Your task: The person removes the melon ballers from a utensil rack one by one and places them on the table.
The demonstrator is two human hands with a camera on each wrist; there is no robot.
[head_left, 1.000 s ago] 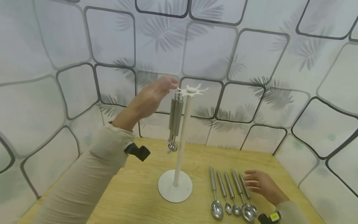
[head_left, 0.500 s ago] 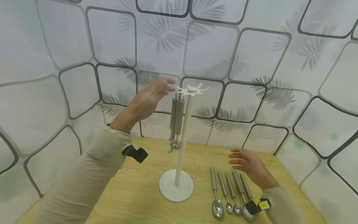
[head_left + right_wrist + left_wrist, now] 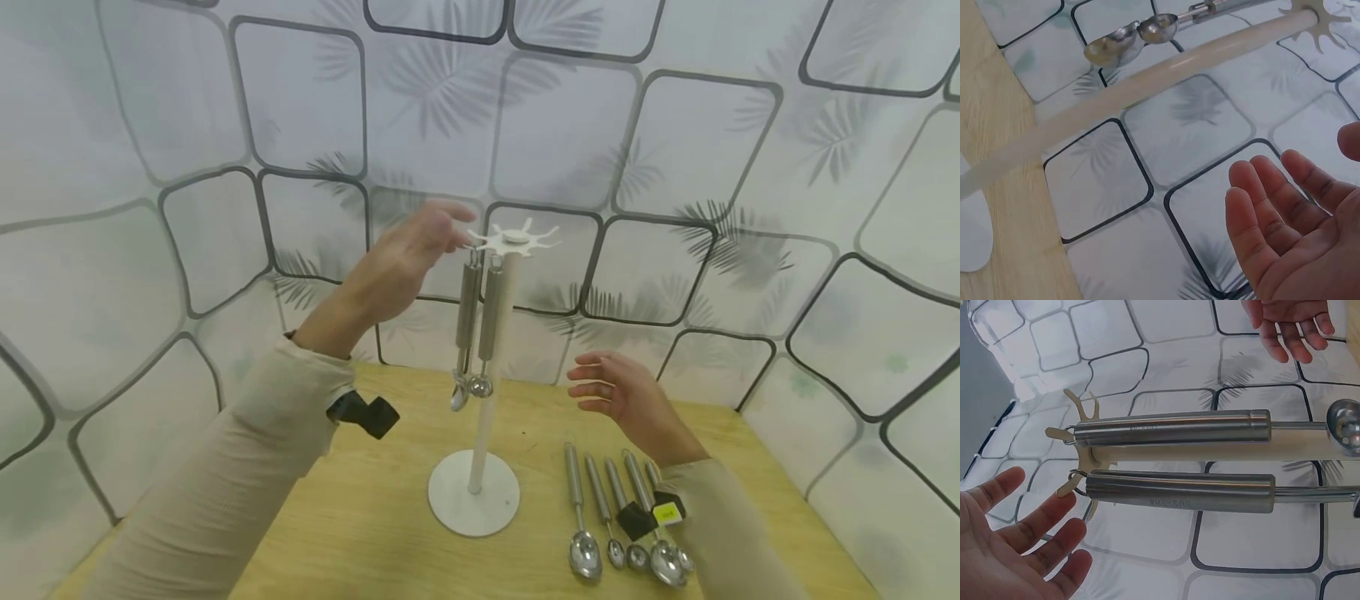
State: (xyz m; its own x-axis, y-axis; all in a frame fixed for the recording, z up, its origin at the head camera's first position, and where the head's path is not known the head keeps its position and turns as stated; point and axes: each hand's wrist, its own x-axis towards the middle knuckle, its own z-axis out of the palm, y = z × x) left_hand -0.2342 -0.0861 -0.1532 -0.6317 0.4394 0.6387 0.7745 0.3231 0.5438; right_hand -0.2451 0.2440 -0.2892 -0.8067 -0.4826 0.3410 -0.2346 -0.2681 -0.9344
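A white stand (image 3: 477, 450) with a round base and a hooked top ring (image 3: 516, 240) rises from the table. Two steel spoons with thick tubular handles hang by wire loops from its hooks: one on the outer left (image 3: 1180, 491), one nearer the pole (image 3: 1172, 427). My left hand (image 3: 420, 254) is raised beside the ring, fingers loosely extended, a fingertip right at a hook's tip in the left wrist view. My right hand (image 3: 626, 398) hovers right of the pole, palm turned toward it, fingers slightly bent and holding nothing (image 3: 1297, 219).
Several similar steel spoons lie in a row on the wooden table (image 3: 360, 517), right of the stand's base; the leftmost spoon (image 3: 583, 533) has a large bowl. My right sleeve and its wrist camera (image 3: 648, 512) cover part of the row. Patterned curtains (image 3: 675, 167) enclose the table.
My right hand has risen from beside the spoons on the table and moved left toward the stand. The hooked ring has turned a little, and the hanging spoons now show farther apart.
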